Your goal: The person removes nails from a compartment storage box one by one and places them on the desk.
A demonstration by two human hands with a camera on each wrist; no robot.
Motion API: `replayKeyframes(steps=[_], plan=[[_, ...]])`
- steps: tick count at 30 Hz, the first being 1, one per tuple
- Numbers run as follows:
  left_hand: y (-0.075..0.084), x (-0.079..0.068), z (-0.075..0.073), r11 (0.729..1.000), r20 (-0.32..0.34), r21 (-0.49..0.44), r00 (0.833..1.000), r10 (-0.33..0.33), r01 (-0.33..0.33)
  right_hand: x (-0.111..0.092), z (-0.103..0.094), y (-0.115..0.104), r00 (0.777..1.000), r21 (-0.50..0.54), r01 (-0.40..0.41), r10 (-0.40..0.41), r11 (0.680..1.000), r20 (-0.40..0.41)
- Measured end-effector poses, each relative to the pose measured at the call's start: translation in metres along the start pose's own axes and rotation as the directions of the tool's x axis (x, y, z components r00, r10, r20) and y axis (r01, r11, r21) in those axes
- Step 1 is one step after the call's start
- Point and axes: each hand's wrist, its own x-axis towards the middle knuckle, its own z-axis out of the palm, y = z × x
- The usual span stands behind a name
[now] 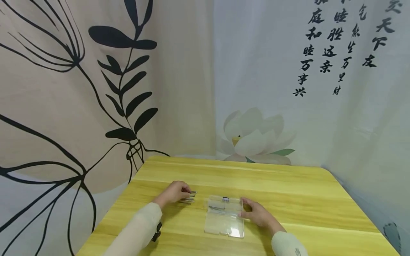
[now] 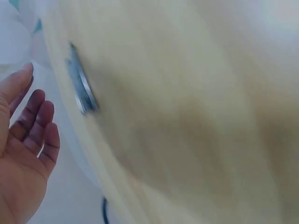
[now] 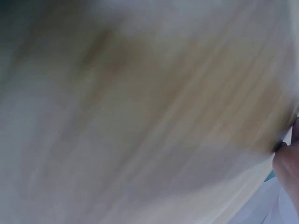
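A clear plastic box (image 1: 224, 224) lies opened out flat on the table, with a small dark-and-white label (image 1: 225, 200) at its far edge. Thin metal pieces (image 1: 216, 208) show in its far half. At its right edge my right hand (image 1: 258, 213) grips the box, thumb on the near side and fingers at the far corner. My left hand (image 1: 174, 193) is left of the box, close over a small group of slim metal pieces (image 1: 188, 201) on the table. In the left wrist view its fingers are loosely bent, apart from the metal pieces (image 2: 81, 84).
The yellow wood-grain table (image 1: 288, 192) has rounded far corners. Behind it hangs a curtain (image 1: 185, 78) printed with plants, a white flower and dark characters. A black band (image 1: 156, 233) shows by the left sleeve. The right wrist view is blurred.
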Motion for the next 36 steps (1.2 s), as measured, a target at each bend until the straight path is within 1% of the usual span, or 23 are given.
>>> replayKeyframes(steps=[4, 7, 10, 12, 15, 18, 21, 26, 29, 33, 34, 36], plan=[[0.024, 0.013, 0.012, 0.996, 0.041, -0.086, 0.999, 0.031, -0.028, -0.001, 0.001, 0.001, 1.0, 0.002, -0.001, 0.001, 1.0, -0.004], [0.042, 0.022, 0.024, 0.992, 0.06, -0.117, 0.997, 0.055, -0.048, -0.001, 0.001, 0.002, 1.0, 0.025, 0.003, -0.003, 1.0, 0.0], [0.059, 0.031, 0.035, 0.989, 0.088, -0.134, 0.993, 0.075, -0.063, 0.0, -0.001, 0.001, 1.0, 0.035, 0.007, -0.008, 0.999, 0.008], [0.066, 0.032, 0.045, 0.988, 0.112, -0.142, 0.99, 0.084, -0.068, 0.0, 0.001, 0.003, 1.0, 0.045, 0.004, -0.004, 0.999, 0.013], [0.075, 0.035, 0.055, 0.987, 0.131, -0.132, 0.985, 0.112, -0.094, 0.001, 0.002, 0.003, 1.0, 0.042, 0.003, -0.003, 0.999, 0.005], [0.081, 0.037, 0.064, 0.986, 0.134, -0.099, 0.98, 0.149, -0.137, 0.002, 0.001, 0.003, 1.0, 0.033, 0.013, -0.013, 0.999, -0.006], [0.083, 0.036, 0.073, 0.984, 0.146, -0.08, 0.975, 0.168, -0.157, 0.0, 0.001, 0.004, 1.0, 0.025, 0.012, -0.012, 1.0, 0.001], [0.081, 0.037, 0.085, 0.983, 0.152, -0.054, 0.972, 0.182, -0.175, -0.003, 0.001, 0.003, 1.0, 0.021, 0.011, -0.011, 1.0, 0.014], [0.081, 0.039, 0.087, 0.983, 0.161, -0.045, 0.97, 0.182, -0.177, -0.003, 0.001, 0.003, 1.0, 0.019, 0.016, -0.016, 1.0, 0.007], [0.084, 0.042, 0.087, 0.982, 0.182, -0.052, 0.965, 0.187, -0.18, -0.001, 0.0, 0.003, 1.0, 0.021, 0.01, -0.01, 1.0, 0.002], [0.084, 0.043, 0.086, 0.979, 0.184, -0.04, 0.962, 0.202, -0.198, 0.0, 0.001, 0.003, 1.0, 0.021, 0.01, -0.01, 1.0, 0.001], [0.085, 0.045, 0.087, 0.978, 0.192, -0.034, 0.959, 0.206, -0.204, 0.001, 0.001, 0.003, 1.0, 0.023, 0.01, -0.01, 1.0, 0.0]])
